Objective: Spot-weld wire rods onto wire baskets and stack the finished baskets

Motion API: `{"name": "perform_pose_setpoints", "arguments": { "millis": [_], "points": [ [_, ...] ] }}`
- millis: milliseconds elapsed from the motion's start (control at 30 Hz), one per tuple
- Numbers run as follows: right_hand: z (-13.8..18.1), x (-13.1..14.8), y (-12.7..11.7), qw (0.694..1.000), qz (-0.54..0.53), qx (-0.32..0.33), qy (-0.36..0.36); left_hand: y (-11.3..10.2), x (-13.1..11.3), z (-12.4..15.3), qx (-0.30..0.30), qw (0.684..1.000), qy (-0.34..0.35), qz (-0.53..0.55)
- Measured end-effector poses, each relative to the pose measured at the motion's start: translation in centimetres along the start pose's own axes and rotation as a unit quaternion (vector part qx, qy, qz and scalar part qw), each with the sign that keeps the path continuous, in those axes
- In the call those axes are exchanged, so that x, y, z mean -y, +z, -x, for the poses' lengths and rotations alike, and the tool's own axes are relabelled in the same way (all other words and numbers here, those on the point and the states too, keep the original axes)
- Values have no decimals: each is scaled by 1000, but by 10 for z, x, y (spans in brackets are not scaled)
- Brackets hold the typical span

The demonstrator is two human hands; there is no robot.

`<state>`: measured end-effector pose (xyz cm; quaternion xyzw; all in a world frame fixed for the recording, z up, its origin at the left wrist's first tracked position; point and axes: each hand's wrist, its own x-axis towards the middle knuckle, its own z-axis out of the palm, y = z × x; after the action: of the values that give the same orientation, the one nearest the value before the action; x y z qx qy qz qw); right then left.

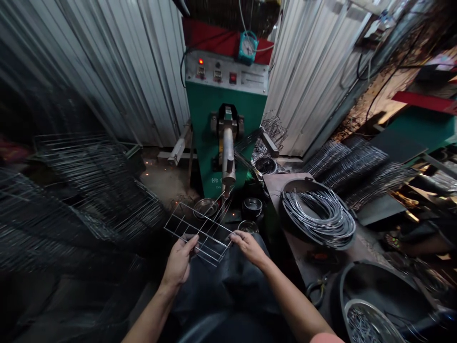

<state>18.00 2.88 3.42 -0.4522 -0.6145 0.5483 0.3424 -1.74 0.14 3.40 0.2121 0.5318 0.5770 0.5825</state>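
Note:
A wire rack (200,231) made of thin crossed metal rods is held in front of me, its far corner close to the machine's lower electrode. My left hand (181,259) grips its near left side, thumb on top of the wires. My right hand (248,245) pinches its right corner between thumb and fingers. Just beyond the rack stands a green spot welding machine (200,119) with a thick metal electrode arm (228,152) pointing down toward me. Whether the rack touches the electrode is hard to make out.
Stacks of wire racks (103,190) crowd the left. On the right bench, a black basin (285,209) holds curved wire rods (332,214); nearer are pliers (317,289) and a metal bowl (352,305) of small pieces. Small bowls (252,206) sit below the machine. Orange sparks dot the floor.

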Motion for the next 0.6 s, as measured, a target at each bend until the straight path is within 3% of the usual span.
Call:
{"name": "perform_pose_setpoints", "arguments": {
  "millis": [200,400,600],
  "points": [
    [0,-2,1,1000,-6,0,4,-4,-1,-3,3,1000,-17,-8],
    [2,-26,0,999,-49,-13,-8,-3,-2,-7,0,999,-42,14],
    [36,-27,10,999,-53,2,-12,-12,-4,7,56,997,-54,-22]
  ]
}}
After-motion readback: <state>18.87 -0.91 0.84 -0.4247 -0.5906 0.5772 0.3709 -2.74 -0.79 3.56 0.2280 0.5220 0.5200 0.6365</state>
